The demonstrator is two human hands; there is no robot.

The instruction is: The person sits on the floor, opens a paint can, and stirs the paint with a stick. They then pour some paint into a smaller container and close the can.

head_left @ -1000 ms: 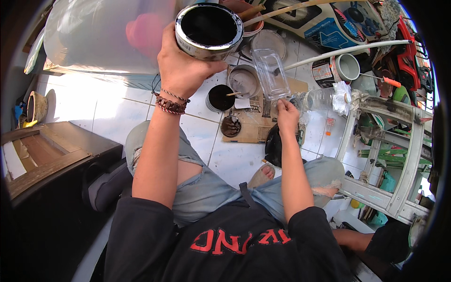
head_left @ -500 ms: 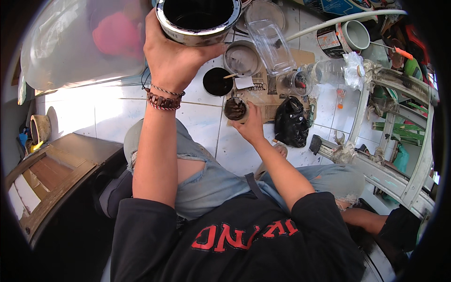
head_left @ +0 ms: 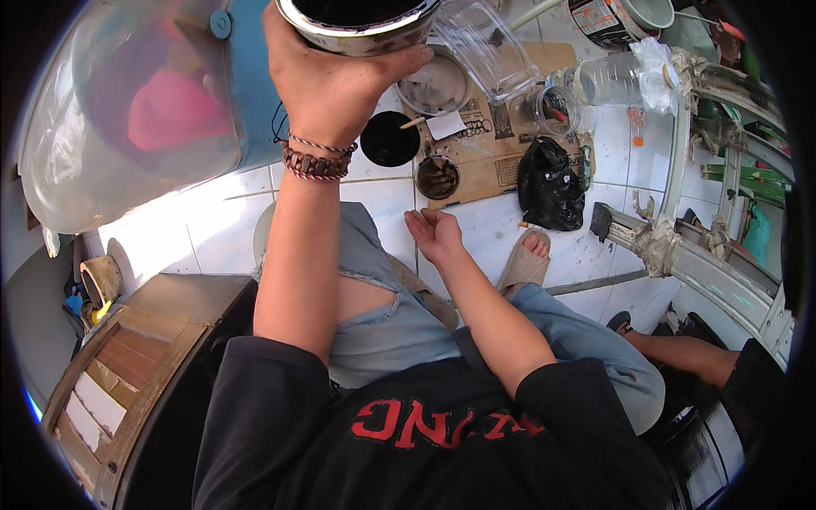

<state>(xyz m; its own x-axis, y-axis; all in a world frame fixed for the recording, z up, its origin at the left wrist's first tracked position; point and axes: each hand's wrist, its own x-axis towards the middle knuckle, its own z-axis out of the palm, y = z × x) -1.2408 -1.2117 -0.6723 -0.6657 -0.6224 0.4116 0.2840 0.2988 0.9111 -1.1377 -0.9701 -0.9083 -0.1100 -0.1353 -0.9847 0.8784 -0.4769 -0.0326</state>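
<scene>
A metal paint can (head_left: 364, 42) with a dark inside is held up at the top of the view, its upper part cut off by the picture's edge. My left hand (head_left: 327, 95) is wrapped round it from below, thumb along the right side. My right hand (head_left: 436, 235) is empty, palm up with fingers loosely apart, just in front of a small round cup (head_left: 438, 178) with dark residue. That cup stands at the edge of the cardboard sheet (head_left: 486, 166). Left of it lies a round black-filled container (head_left: 389, 141) with a wooden stick (head_left: 412, 123) at its rim.
Beyond are a shallow round dish (head_left: 442, 81), a clear plastic tray (head_left: 493, 59), a clear cup (head_left: 557, 110) and a plastic bottle (head_left: 608, 81). A black plastic bag (head_left: 551, 187) lies right. A metal frame (head_left: 680, 161) stands at right, a translucent bin (head_left: 127, 127) at left.
My right hand has let go of the small cup and drawn back toward me, turning palm up. The paint can is still in my left hand. The view has shifted.
</scene>
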